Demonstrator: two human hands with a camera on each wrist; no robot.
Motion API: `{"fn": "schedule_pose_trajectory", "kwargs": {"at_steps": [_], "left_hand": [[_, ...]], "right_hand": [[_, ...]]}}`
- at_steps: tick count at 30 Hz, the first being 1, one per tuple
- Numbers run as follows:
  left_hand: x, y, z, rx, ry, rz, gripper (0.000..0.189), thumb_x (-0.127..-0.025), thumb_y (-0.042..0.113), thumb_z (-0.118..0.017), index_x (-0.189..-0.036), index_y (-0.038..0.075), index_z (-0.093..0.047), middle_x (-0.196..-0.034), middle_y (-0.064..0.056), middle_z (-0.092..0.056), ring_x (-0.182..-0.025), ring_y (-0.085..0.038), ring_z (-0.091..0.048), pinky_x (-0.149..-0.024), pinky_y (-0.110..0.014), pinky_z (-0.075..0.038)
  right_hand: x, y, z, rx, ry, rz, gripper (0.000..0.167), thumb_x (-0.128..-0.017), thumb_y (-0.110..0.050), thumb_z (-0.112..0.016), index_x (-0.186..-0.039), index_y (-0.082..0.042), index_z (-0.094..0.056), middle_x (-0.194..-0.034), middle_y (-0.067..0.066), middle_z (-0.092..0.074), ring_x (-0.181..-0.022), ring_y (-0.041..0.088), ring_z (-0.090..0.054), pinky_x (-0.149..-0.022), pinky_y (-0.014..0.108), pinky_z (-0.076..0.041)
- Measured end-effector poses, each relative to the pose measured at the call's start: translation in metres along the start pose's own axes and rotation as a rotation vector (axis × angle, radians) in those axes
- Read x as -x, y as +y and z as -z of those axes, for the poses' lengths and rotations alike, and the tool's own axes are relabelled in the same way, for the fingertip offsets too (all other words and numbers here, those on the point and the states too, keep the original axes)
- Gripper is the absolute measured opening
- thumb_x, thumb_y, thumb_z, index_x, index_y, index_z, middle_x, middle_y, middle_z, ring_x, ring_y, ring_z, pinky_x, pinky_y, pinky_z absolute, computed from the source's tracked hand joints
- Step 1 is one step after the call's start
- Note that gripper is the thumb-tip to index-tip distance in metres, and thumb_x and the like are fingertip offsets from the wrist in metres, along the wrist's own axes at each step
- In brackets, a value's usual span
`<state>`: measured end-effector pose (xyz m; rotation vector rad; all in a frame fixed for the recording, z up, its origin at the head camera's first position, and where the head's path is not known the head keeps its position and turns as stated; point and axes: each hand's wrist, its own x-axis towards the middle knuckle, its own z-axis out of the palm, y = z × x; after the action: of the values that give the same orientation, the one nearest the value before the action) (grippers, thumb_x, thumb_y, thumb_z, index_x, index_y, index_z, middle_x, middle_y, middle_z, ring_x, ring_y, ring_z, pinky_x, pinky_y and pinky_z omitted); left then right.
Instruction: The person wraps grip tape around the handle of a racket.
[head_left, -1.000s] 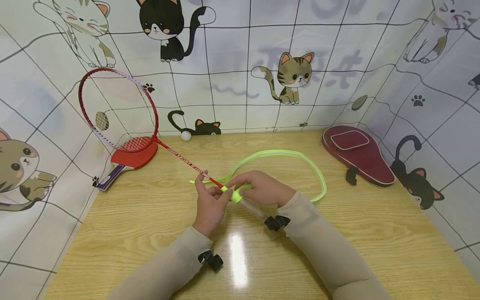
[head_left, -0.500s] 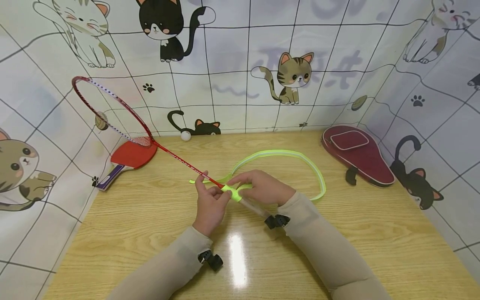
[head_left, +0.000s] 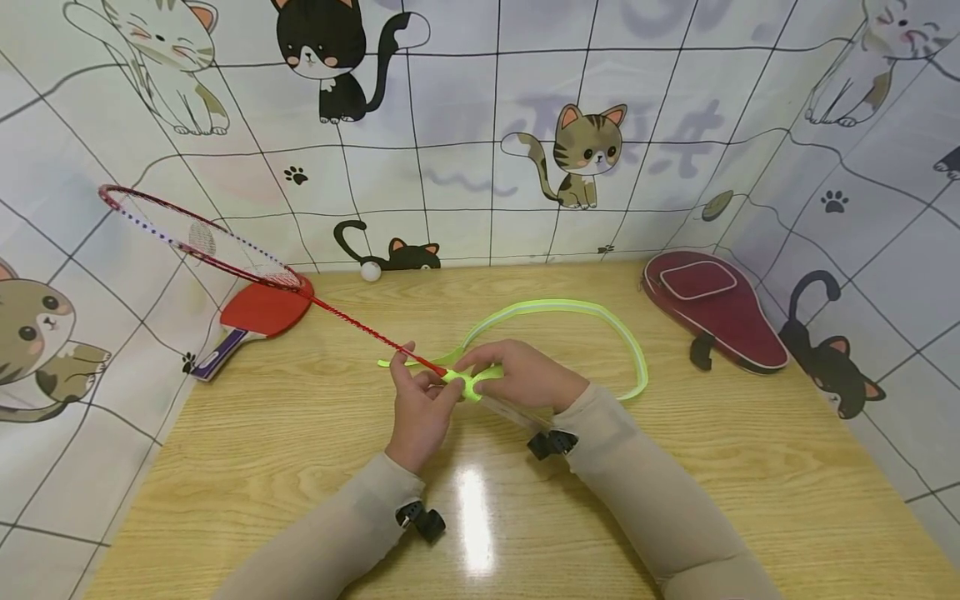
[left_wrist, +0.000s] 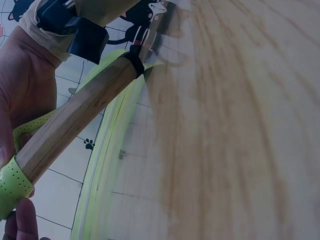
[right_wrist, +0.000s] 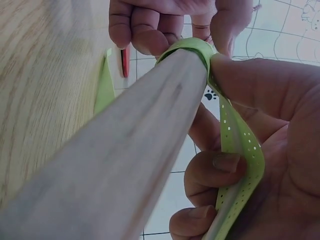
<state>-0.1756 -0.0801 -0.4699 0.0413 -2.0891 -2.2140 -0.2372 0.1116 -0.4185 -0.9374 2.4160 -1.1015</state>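
Note:
A red badminton racket (head_left: 352,320) slants across the middle of the head view, its head up to the left and tilted nearly edge-on. Its bare wooden handle (left_wrist: 80,115) points down to the right. Yellow-green perforated overgrip tape (right_wrist: 240,150) is wound round the top of the handle. My left hand (head_left: 422,417) grips the racket there with thumb and fingers. Beside it my right hand (head_left: 528,375) pinches the tape close to the handle, and its lower fingers curl round the tape strip in the right wrist view. The tape's loose length (head_left: 555,305) loops over the table behind.
A red table tennis bat (head_left: 268,308) lies at the back left, under the racket head. Near it, by the wall, is a white ball (head_left: 371,272). A dark red bat case (head_left: 712,308) lies at the back right. The wooden table (head_left: 300,467) meets cat-patterned walls.
The racket has turned about its shaft, its head going from face-on to nearly edge-on and dropping lower to the left. The loose tape loop has shifted slightly. Both hands stay in place.

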Motion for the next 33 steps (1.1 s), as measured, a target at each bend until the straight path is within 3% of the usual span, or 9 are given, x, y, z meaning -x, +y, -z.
{"fn": "schedule_pose_trajectory", "kwargs": {"at_steps": [3,11,19,27,33], "left_hand": [[-0.0001,-0.0005,0.0001,-0.012,0.009,-0.005,0.082,-0.096,0.003,-0.07,-0.155,0.021,-0.017,-0.091,-0.011,-0.065,-0.085,-0.04,-0.071,-0.074,-0.028,-0.055],[-0.0002,0.0007,-0.0004,-0.007,0.03,0.002,0.082,-0.093,0.002,-0.07,-0.154,0.02,-0.018,-0.084,-0.008,-0.062,-0.079,-0.04,-0.068,-0.066,-0.026,-0.049],[-0.0012,-0.0007,-0.0006,0.02,0.009,0.011,0.084,-0.091,-0.002,-0.068,-0.154,0.022,-0.018,-0.086,-0.009,-0.062,-0.078,-0.036,-0.065,-0.065,-0.025,-0.047],[-0.0001,-0.001,0.0003,0.023,-0.007,0.021,0.087,-0.089,-0.006,-0.062,-0.156,0.024,-0.016,-0.102,-0.018,-0.069,-0.084,-0.027,-0.071,-0.067,-0.026,-0.047],[-0.0003,-0.0009,0.001,-0.019,-0.017,0.005,0.089,-0.094,0.003,-0.071,-0.158,0.025,-0.014,-0.099,-0.016,-0.068,-0.085,-0.027,-0.073,-0.075,-0.028,-0.055]], "right_hand": [[-0.0005,0.0007,-0.0008,0.014,-0.001,0.009,0.036,-0.098,-0.013,-0.074,-0.134,-0.019,-0.073,-0.123,0.001,-0.074,-0.114,0.023,-0.068,-0.099,0.047,-0.054],[-0.0006,-0.0004,-0.0009,-0.033,-0.021,-0.002,0.04,-0.099,0.001,-0.062,-0.133,-0.017,-0.073,-0.142,0.004,-0.068,-0.138,0.026,-0.057,-0.111,0.053,-0.048],[-0.0005,0.0011,-0.0006,-0.023,-0.024,-0.016,0.039,-0.1,-0.003,-0.067,-0.135,-0.019,-0.072,-0.137,0.002,-0.07,-0.127,0.024,-0.062,-0.103,0.049,-0.053],[-0.0005,0.0017,-0.0007,-0.058,-0.069,0.001,0.042,-0.099,-0.004,-0.069,-0.139,-0.016,-0.068,-0.141,0.004,-0.067,-0.124,0.026,-0.065,-0.103,0.045,-0.054],[-0.0001,0.0035,-0.0012,-0.038,-0.054,-0.001,0.042,-0.099,-0.008,-0.07,-0.139,-0.019,-0.068,-0.13,0.003,-0.071,-0.126,0.031,-0.065,-0.101,0.047,-0.054]]}}
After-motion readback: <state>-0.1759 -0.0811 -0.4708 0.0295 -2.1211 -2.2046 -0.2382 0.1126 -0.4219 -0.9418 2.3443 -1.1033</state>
